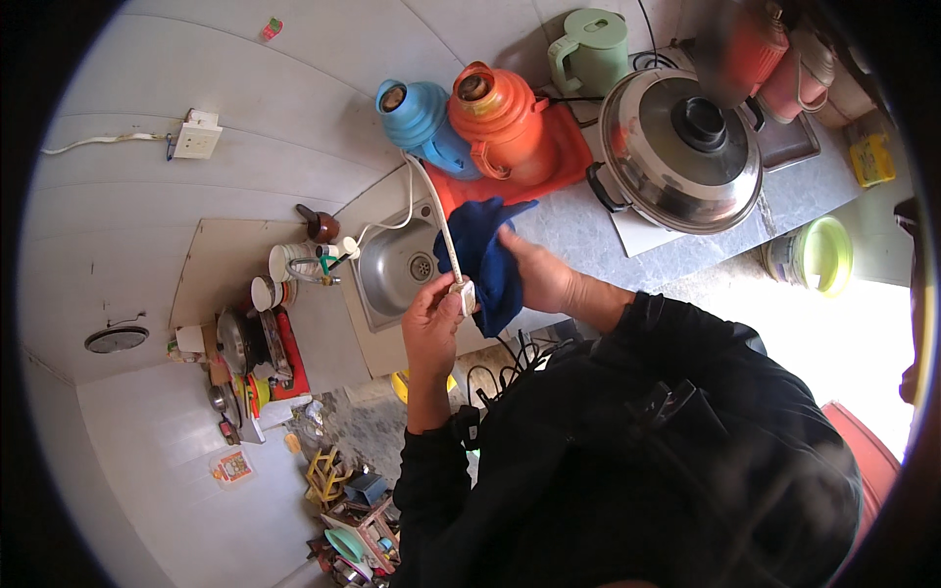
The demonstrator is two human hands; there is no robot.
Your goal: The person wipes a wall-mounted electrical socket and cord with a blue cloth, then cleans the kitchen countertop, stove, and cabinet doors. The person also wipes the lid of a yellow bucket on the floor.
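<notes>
My left hand (432, 316) pinches a white electrical connector (463, 298) at the end of a thick white cable (439, 213). From there the cable runs up towards a blue thermos flask (423, 121). A dark blue cloth (481, 257) hangs from my right hand (542, 273), which grips its right side, the thumb on top. The cloth lies behind the cable and close against the connector; whether they touch, I cannot tell. Both hands are above the counter's front edge, just right of a stainless steel sink (393, 275).
An orange thermos flask (507, 125) stands on a red tray (570, 151) beside the blue one. A large lidded steel pot (684, 154) and a green kettle (592, 48) are to the right. The faucet (312, 278) rises left of the sink. Black cables (514, 356) hang below my hands.
</notes>
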